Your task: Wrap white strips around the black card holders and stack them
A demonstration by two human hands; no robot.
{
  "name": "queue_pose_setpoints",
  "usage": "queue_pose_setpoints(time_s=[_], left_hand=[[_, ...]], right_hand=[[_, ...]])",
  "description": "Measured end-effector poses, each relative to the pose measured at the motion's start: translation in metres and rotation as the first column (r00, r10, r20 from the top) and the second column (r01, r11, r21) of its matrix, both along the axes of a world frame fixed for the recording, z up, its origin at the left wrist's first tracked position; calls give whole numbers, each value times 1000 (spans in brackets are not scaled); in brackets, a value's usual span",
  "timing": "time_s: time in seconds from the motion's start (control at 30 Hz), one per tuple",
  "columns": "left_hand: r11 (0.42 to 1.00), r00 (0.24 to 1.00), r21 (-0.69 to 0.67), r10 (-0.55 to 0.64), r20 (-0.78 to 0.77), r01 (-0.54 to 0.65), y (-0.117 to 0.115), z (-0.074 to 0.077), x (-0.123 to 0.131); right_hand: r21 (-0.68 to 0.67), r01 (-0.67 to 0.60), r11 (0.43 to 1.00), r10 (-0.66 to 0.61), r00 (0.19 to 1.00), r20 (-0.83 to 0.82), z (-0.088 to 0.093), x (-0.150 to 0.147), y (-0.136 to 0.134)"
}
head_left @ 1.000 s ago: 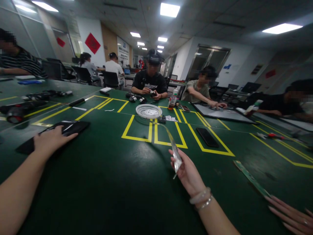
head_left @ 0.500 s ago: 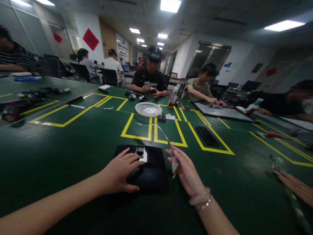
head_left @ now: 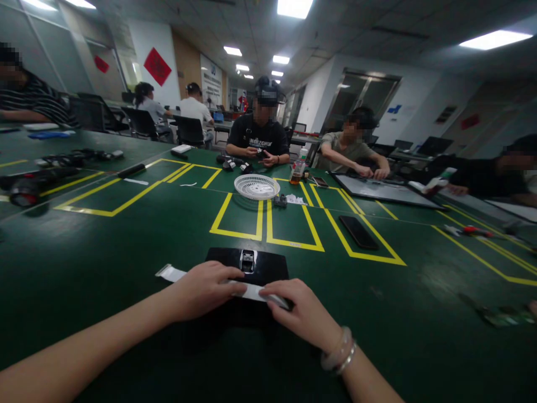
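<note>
A glossy black base plate [head_left: 268,267] with a rectangular metal-lined socket lies on the green table in front of me. Across its near part runs a white flat ribbon cable [head_left: 174,274], whose far left end sticks out past my left wrist. My left hand [head_left: 213,288] holds the cable against the plate, thumb and fingers closed on it. On the other side, my right hand [head_left: 296,305] pinches the cable near its right end. Part of the cable between and under the fingers is hidden.
Ahead stands a white plastic basket [head_left: 257,187] next to a small dark part [head_left: 280,200]. A black phone [head_left: 358,232] lies inside yellow tape at right. A green circuit board [head_left: 505,315] is at far right. Co-workers sit around the table, one handling a large panel [head_left: 390,191].
My right hand has brought the cable from upright beside the plate to lying across it. My left hand has shifted from resting on the plate to gripping the cable.
</note>
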State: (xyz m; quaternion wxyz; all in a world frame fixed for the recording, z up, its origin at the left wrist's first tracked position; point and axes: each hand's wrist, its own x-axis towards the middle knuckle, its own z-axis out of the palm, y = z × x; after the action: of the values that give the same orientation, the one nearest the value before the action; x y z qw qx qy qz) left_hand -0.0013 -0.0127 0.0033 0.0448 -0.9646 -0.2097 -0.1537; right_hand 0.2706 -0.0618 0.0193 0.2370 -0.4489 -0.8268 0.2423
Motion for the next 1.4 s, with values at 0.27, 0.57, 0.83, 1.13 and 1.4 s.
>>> queue_pose_setpoints(time_s=[0.27, 0.57, 0.83, 1.13, 1.4], left_hand=[[996, 994, -69, -70, -81, 64, -5, 1, 5], [990, 999, -134, 43, -8, -43, -5, -10, 6], [970, 996, -227, 87, -12, -87, -4, -8, 7], [936, 940, -100, 340, 20, -336, 32, 10, -33], [639, 640, -85, 768, 16, -765, 89, 10, -132]], right_hand=[[269, -67, 961, -32, 938, 345, 0, -7, -7], [288, -71, 955, -41, 930, 365, 0, -11, -10], [410, 12, 912, -108, 971, 212, 2, -1, -3], [579, 131, 805, -212, 974, 75, -2, 6, 2], [525, 135, 840, -208, 975, 83, -6, 5, 5]])
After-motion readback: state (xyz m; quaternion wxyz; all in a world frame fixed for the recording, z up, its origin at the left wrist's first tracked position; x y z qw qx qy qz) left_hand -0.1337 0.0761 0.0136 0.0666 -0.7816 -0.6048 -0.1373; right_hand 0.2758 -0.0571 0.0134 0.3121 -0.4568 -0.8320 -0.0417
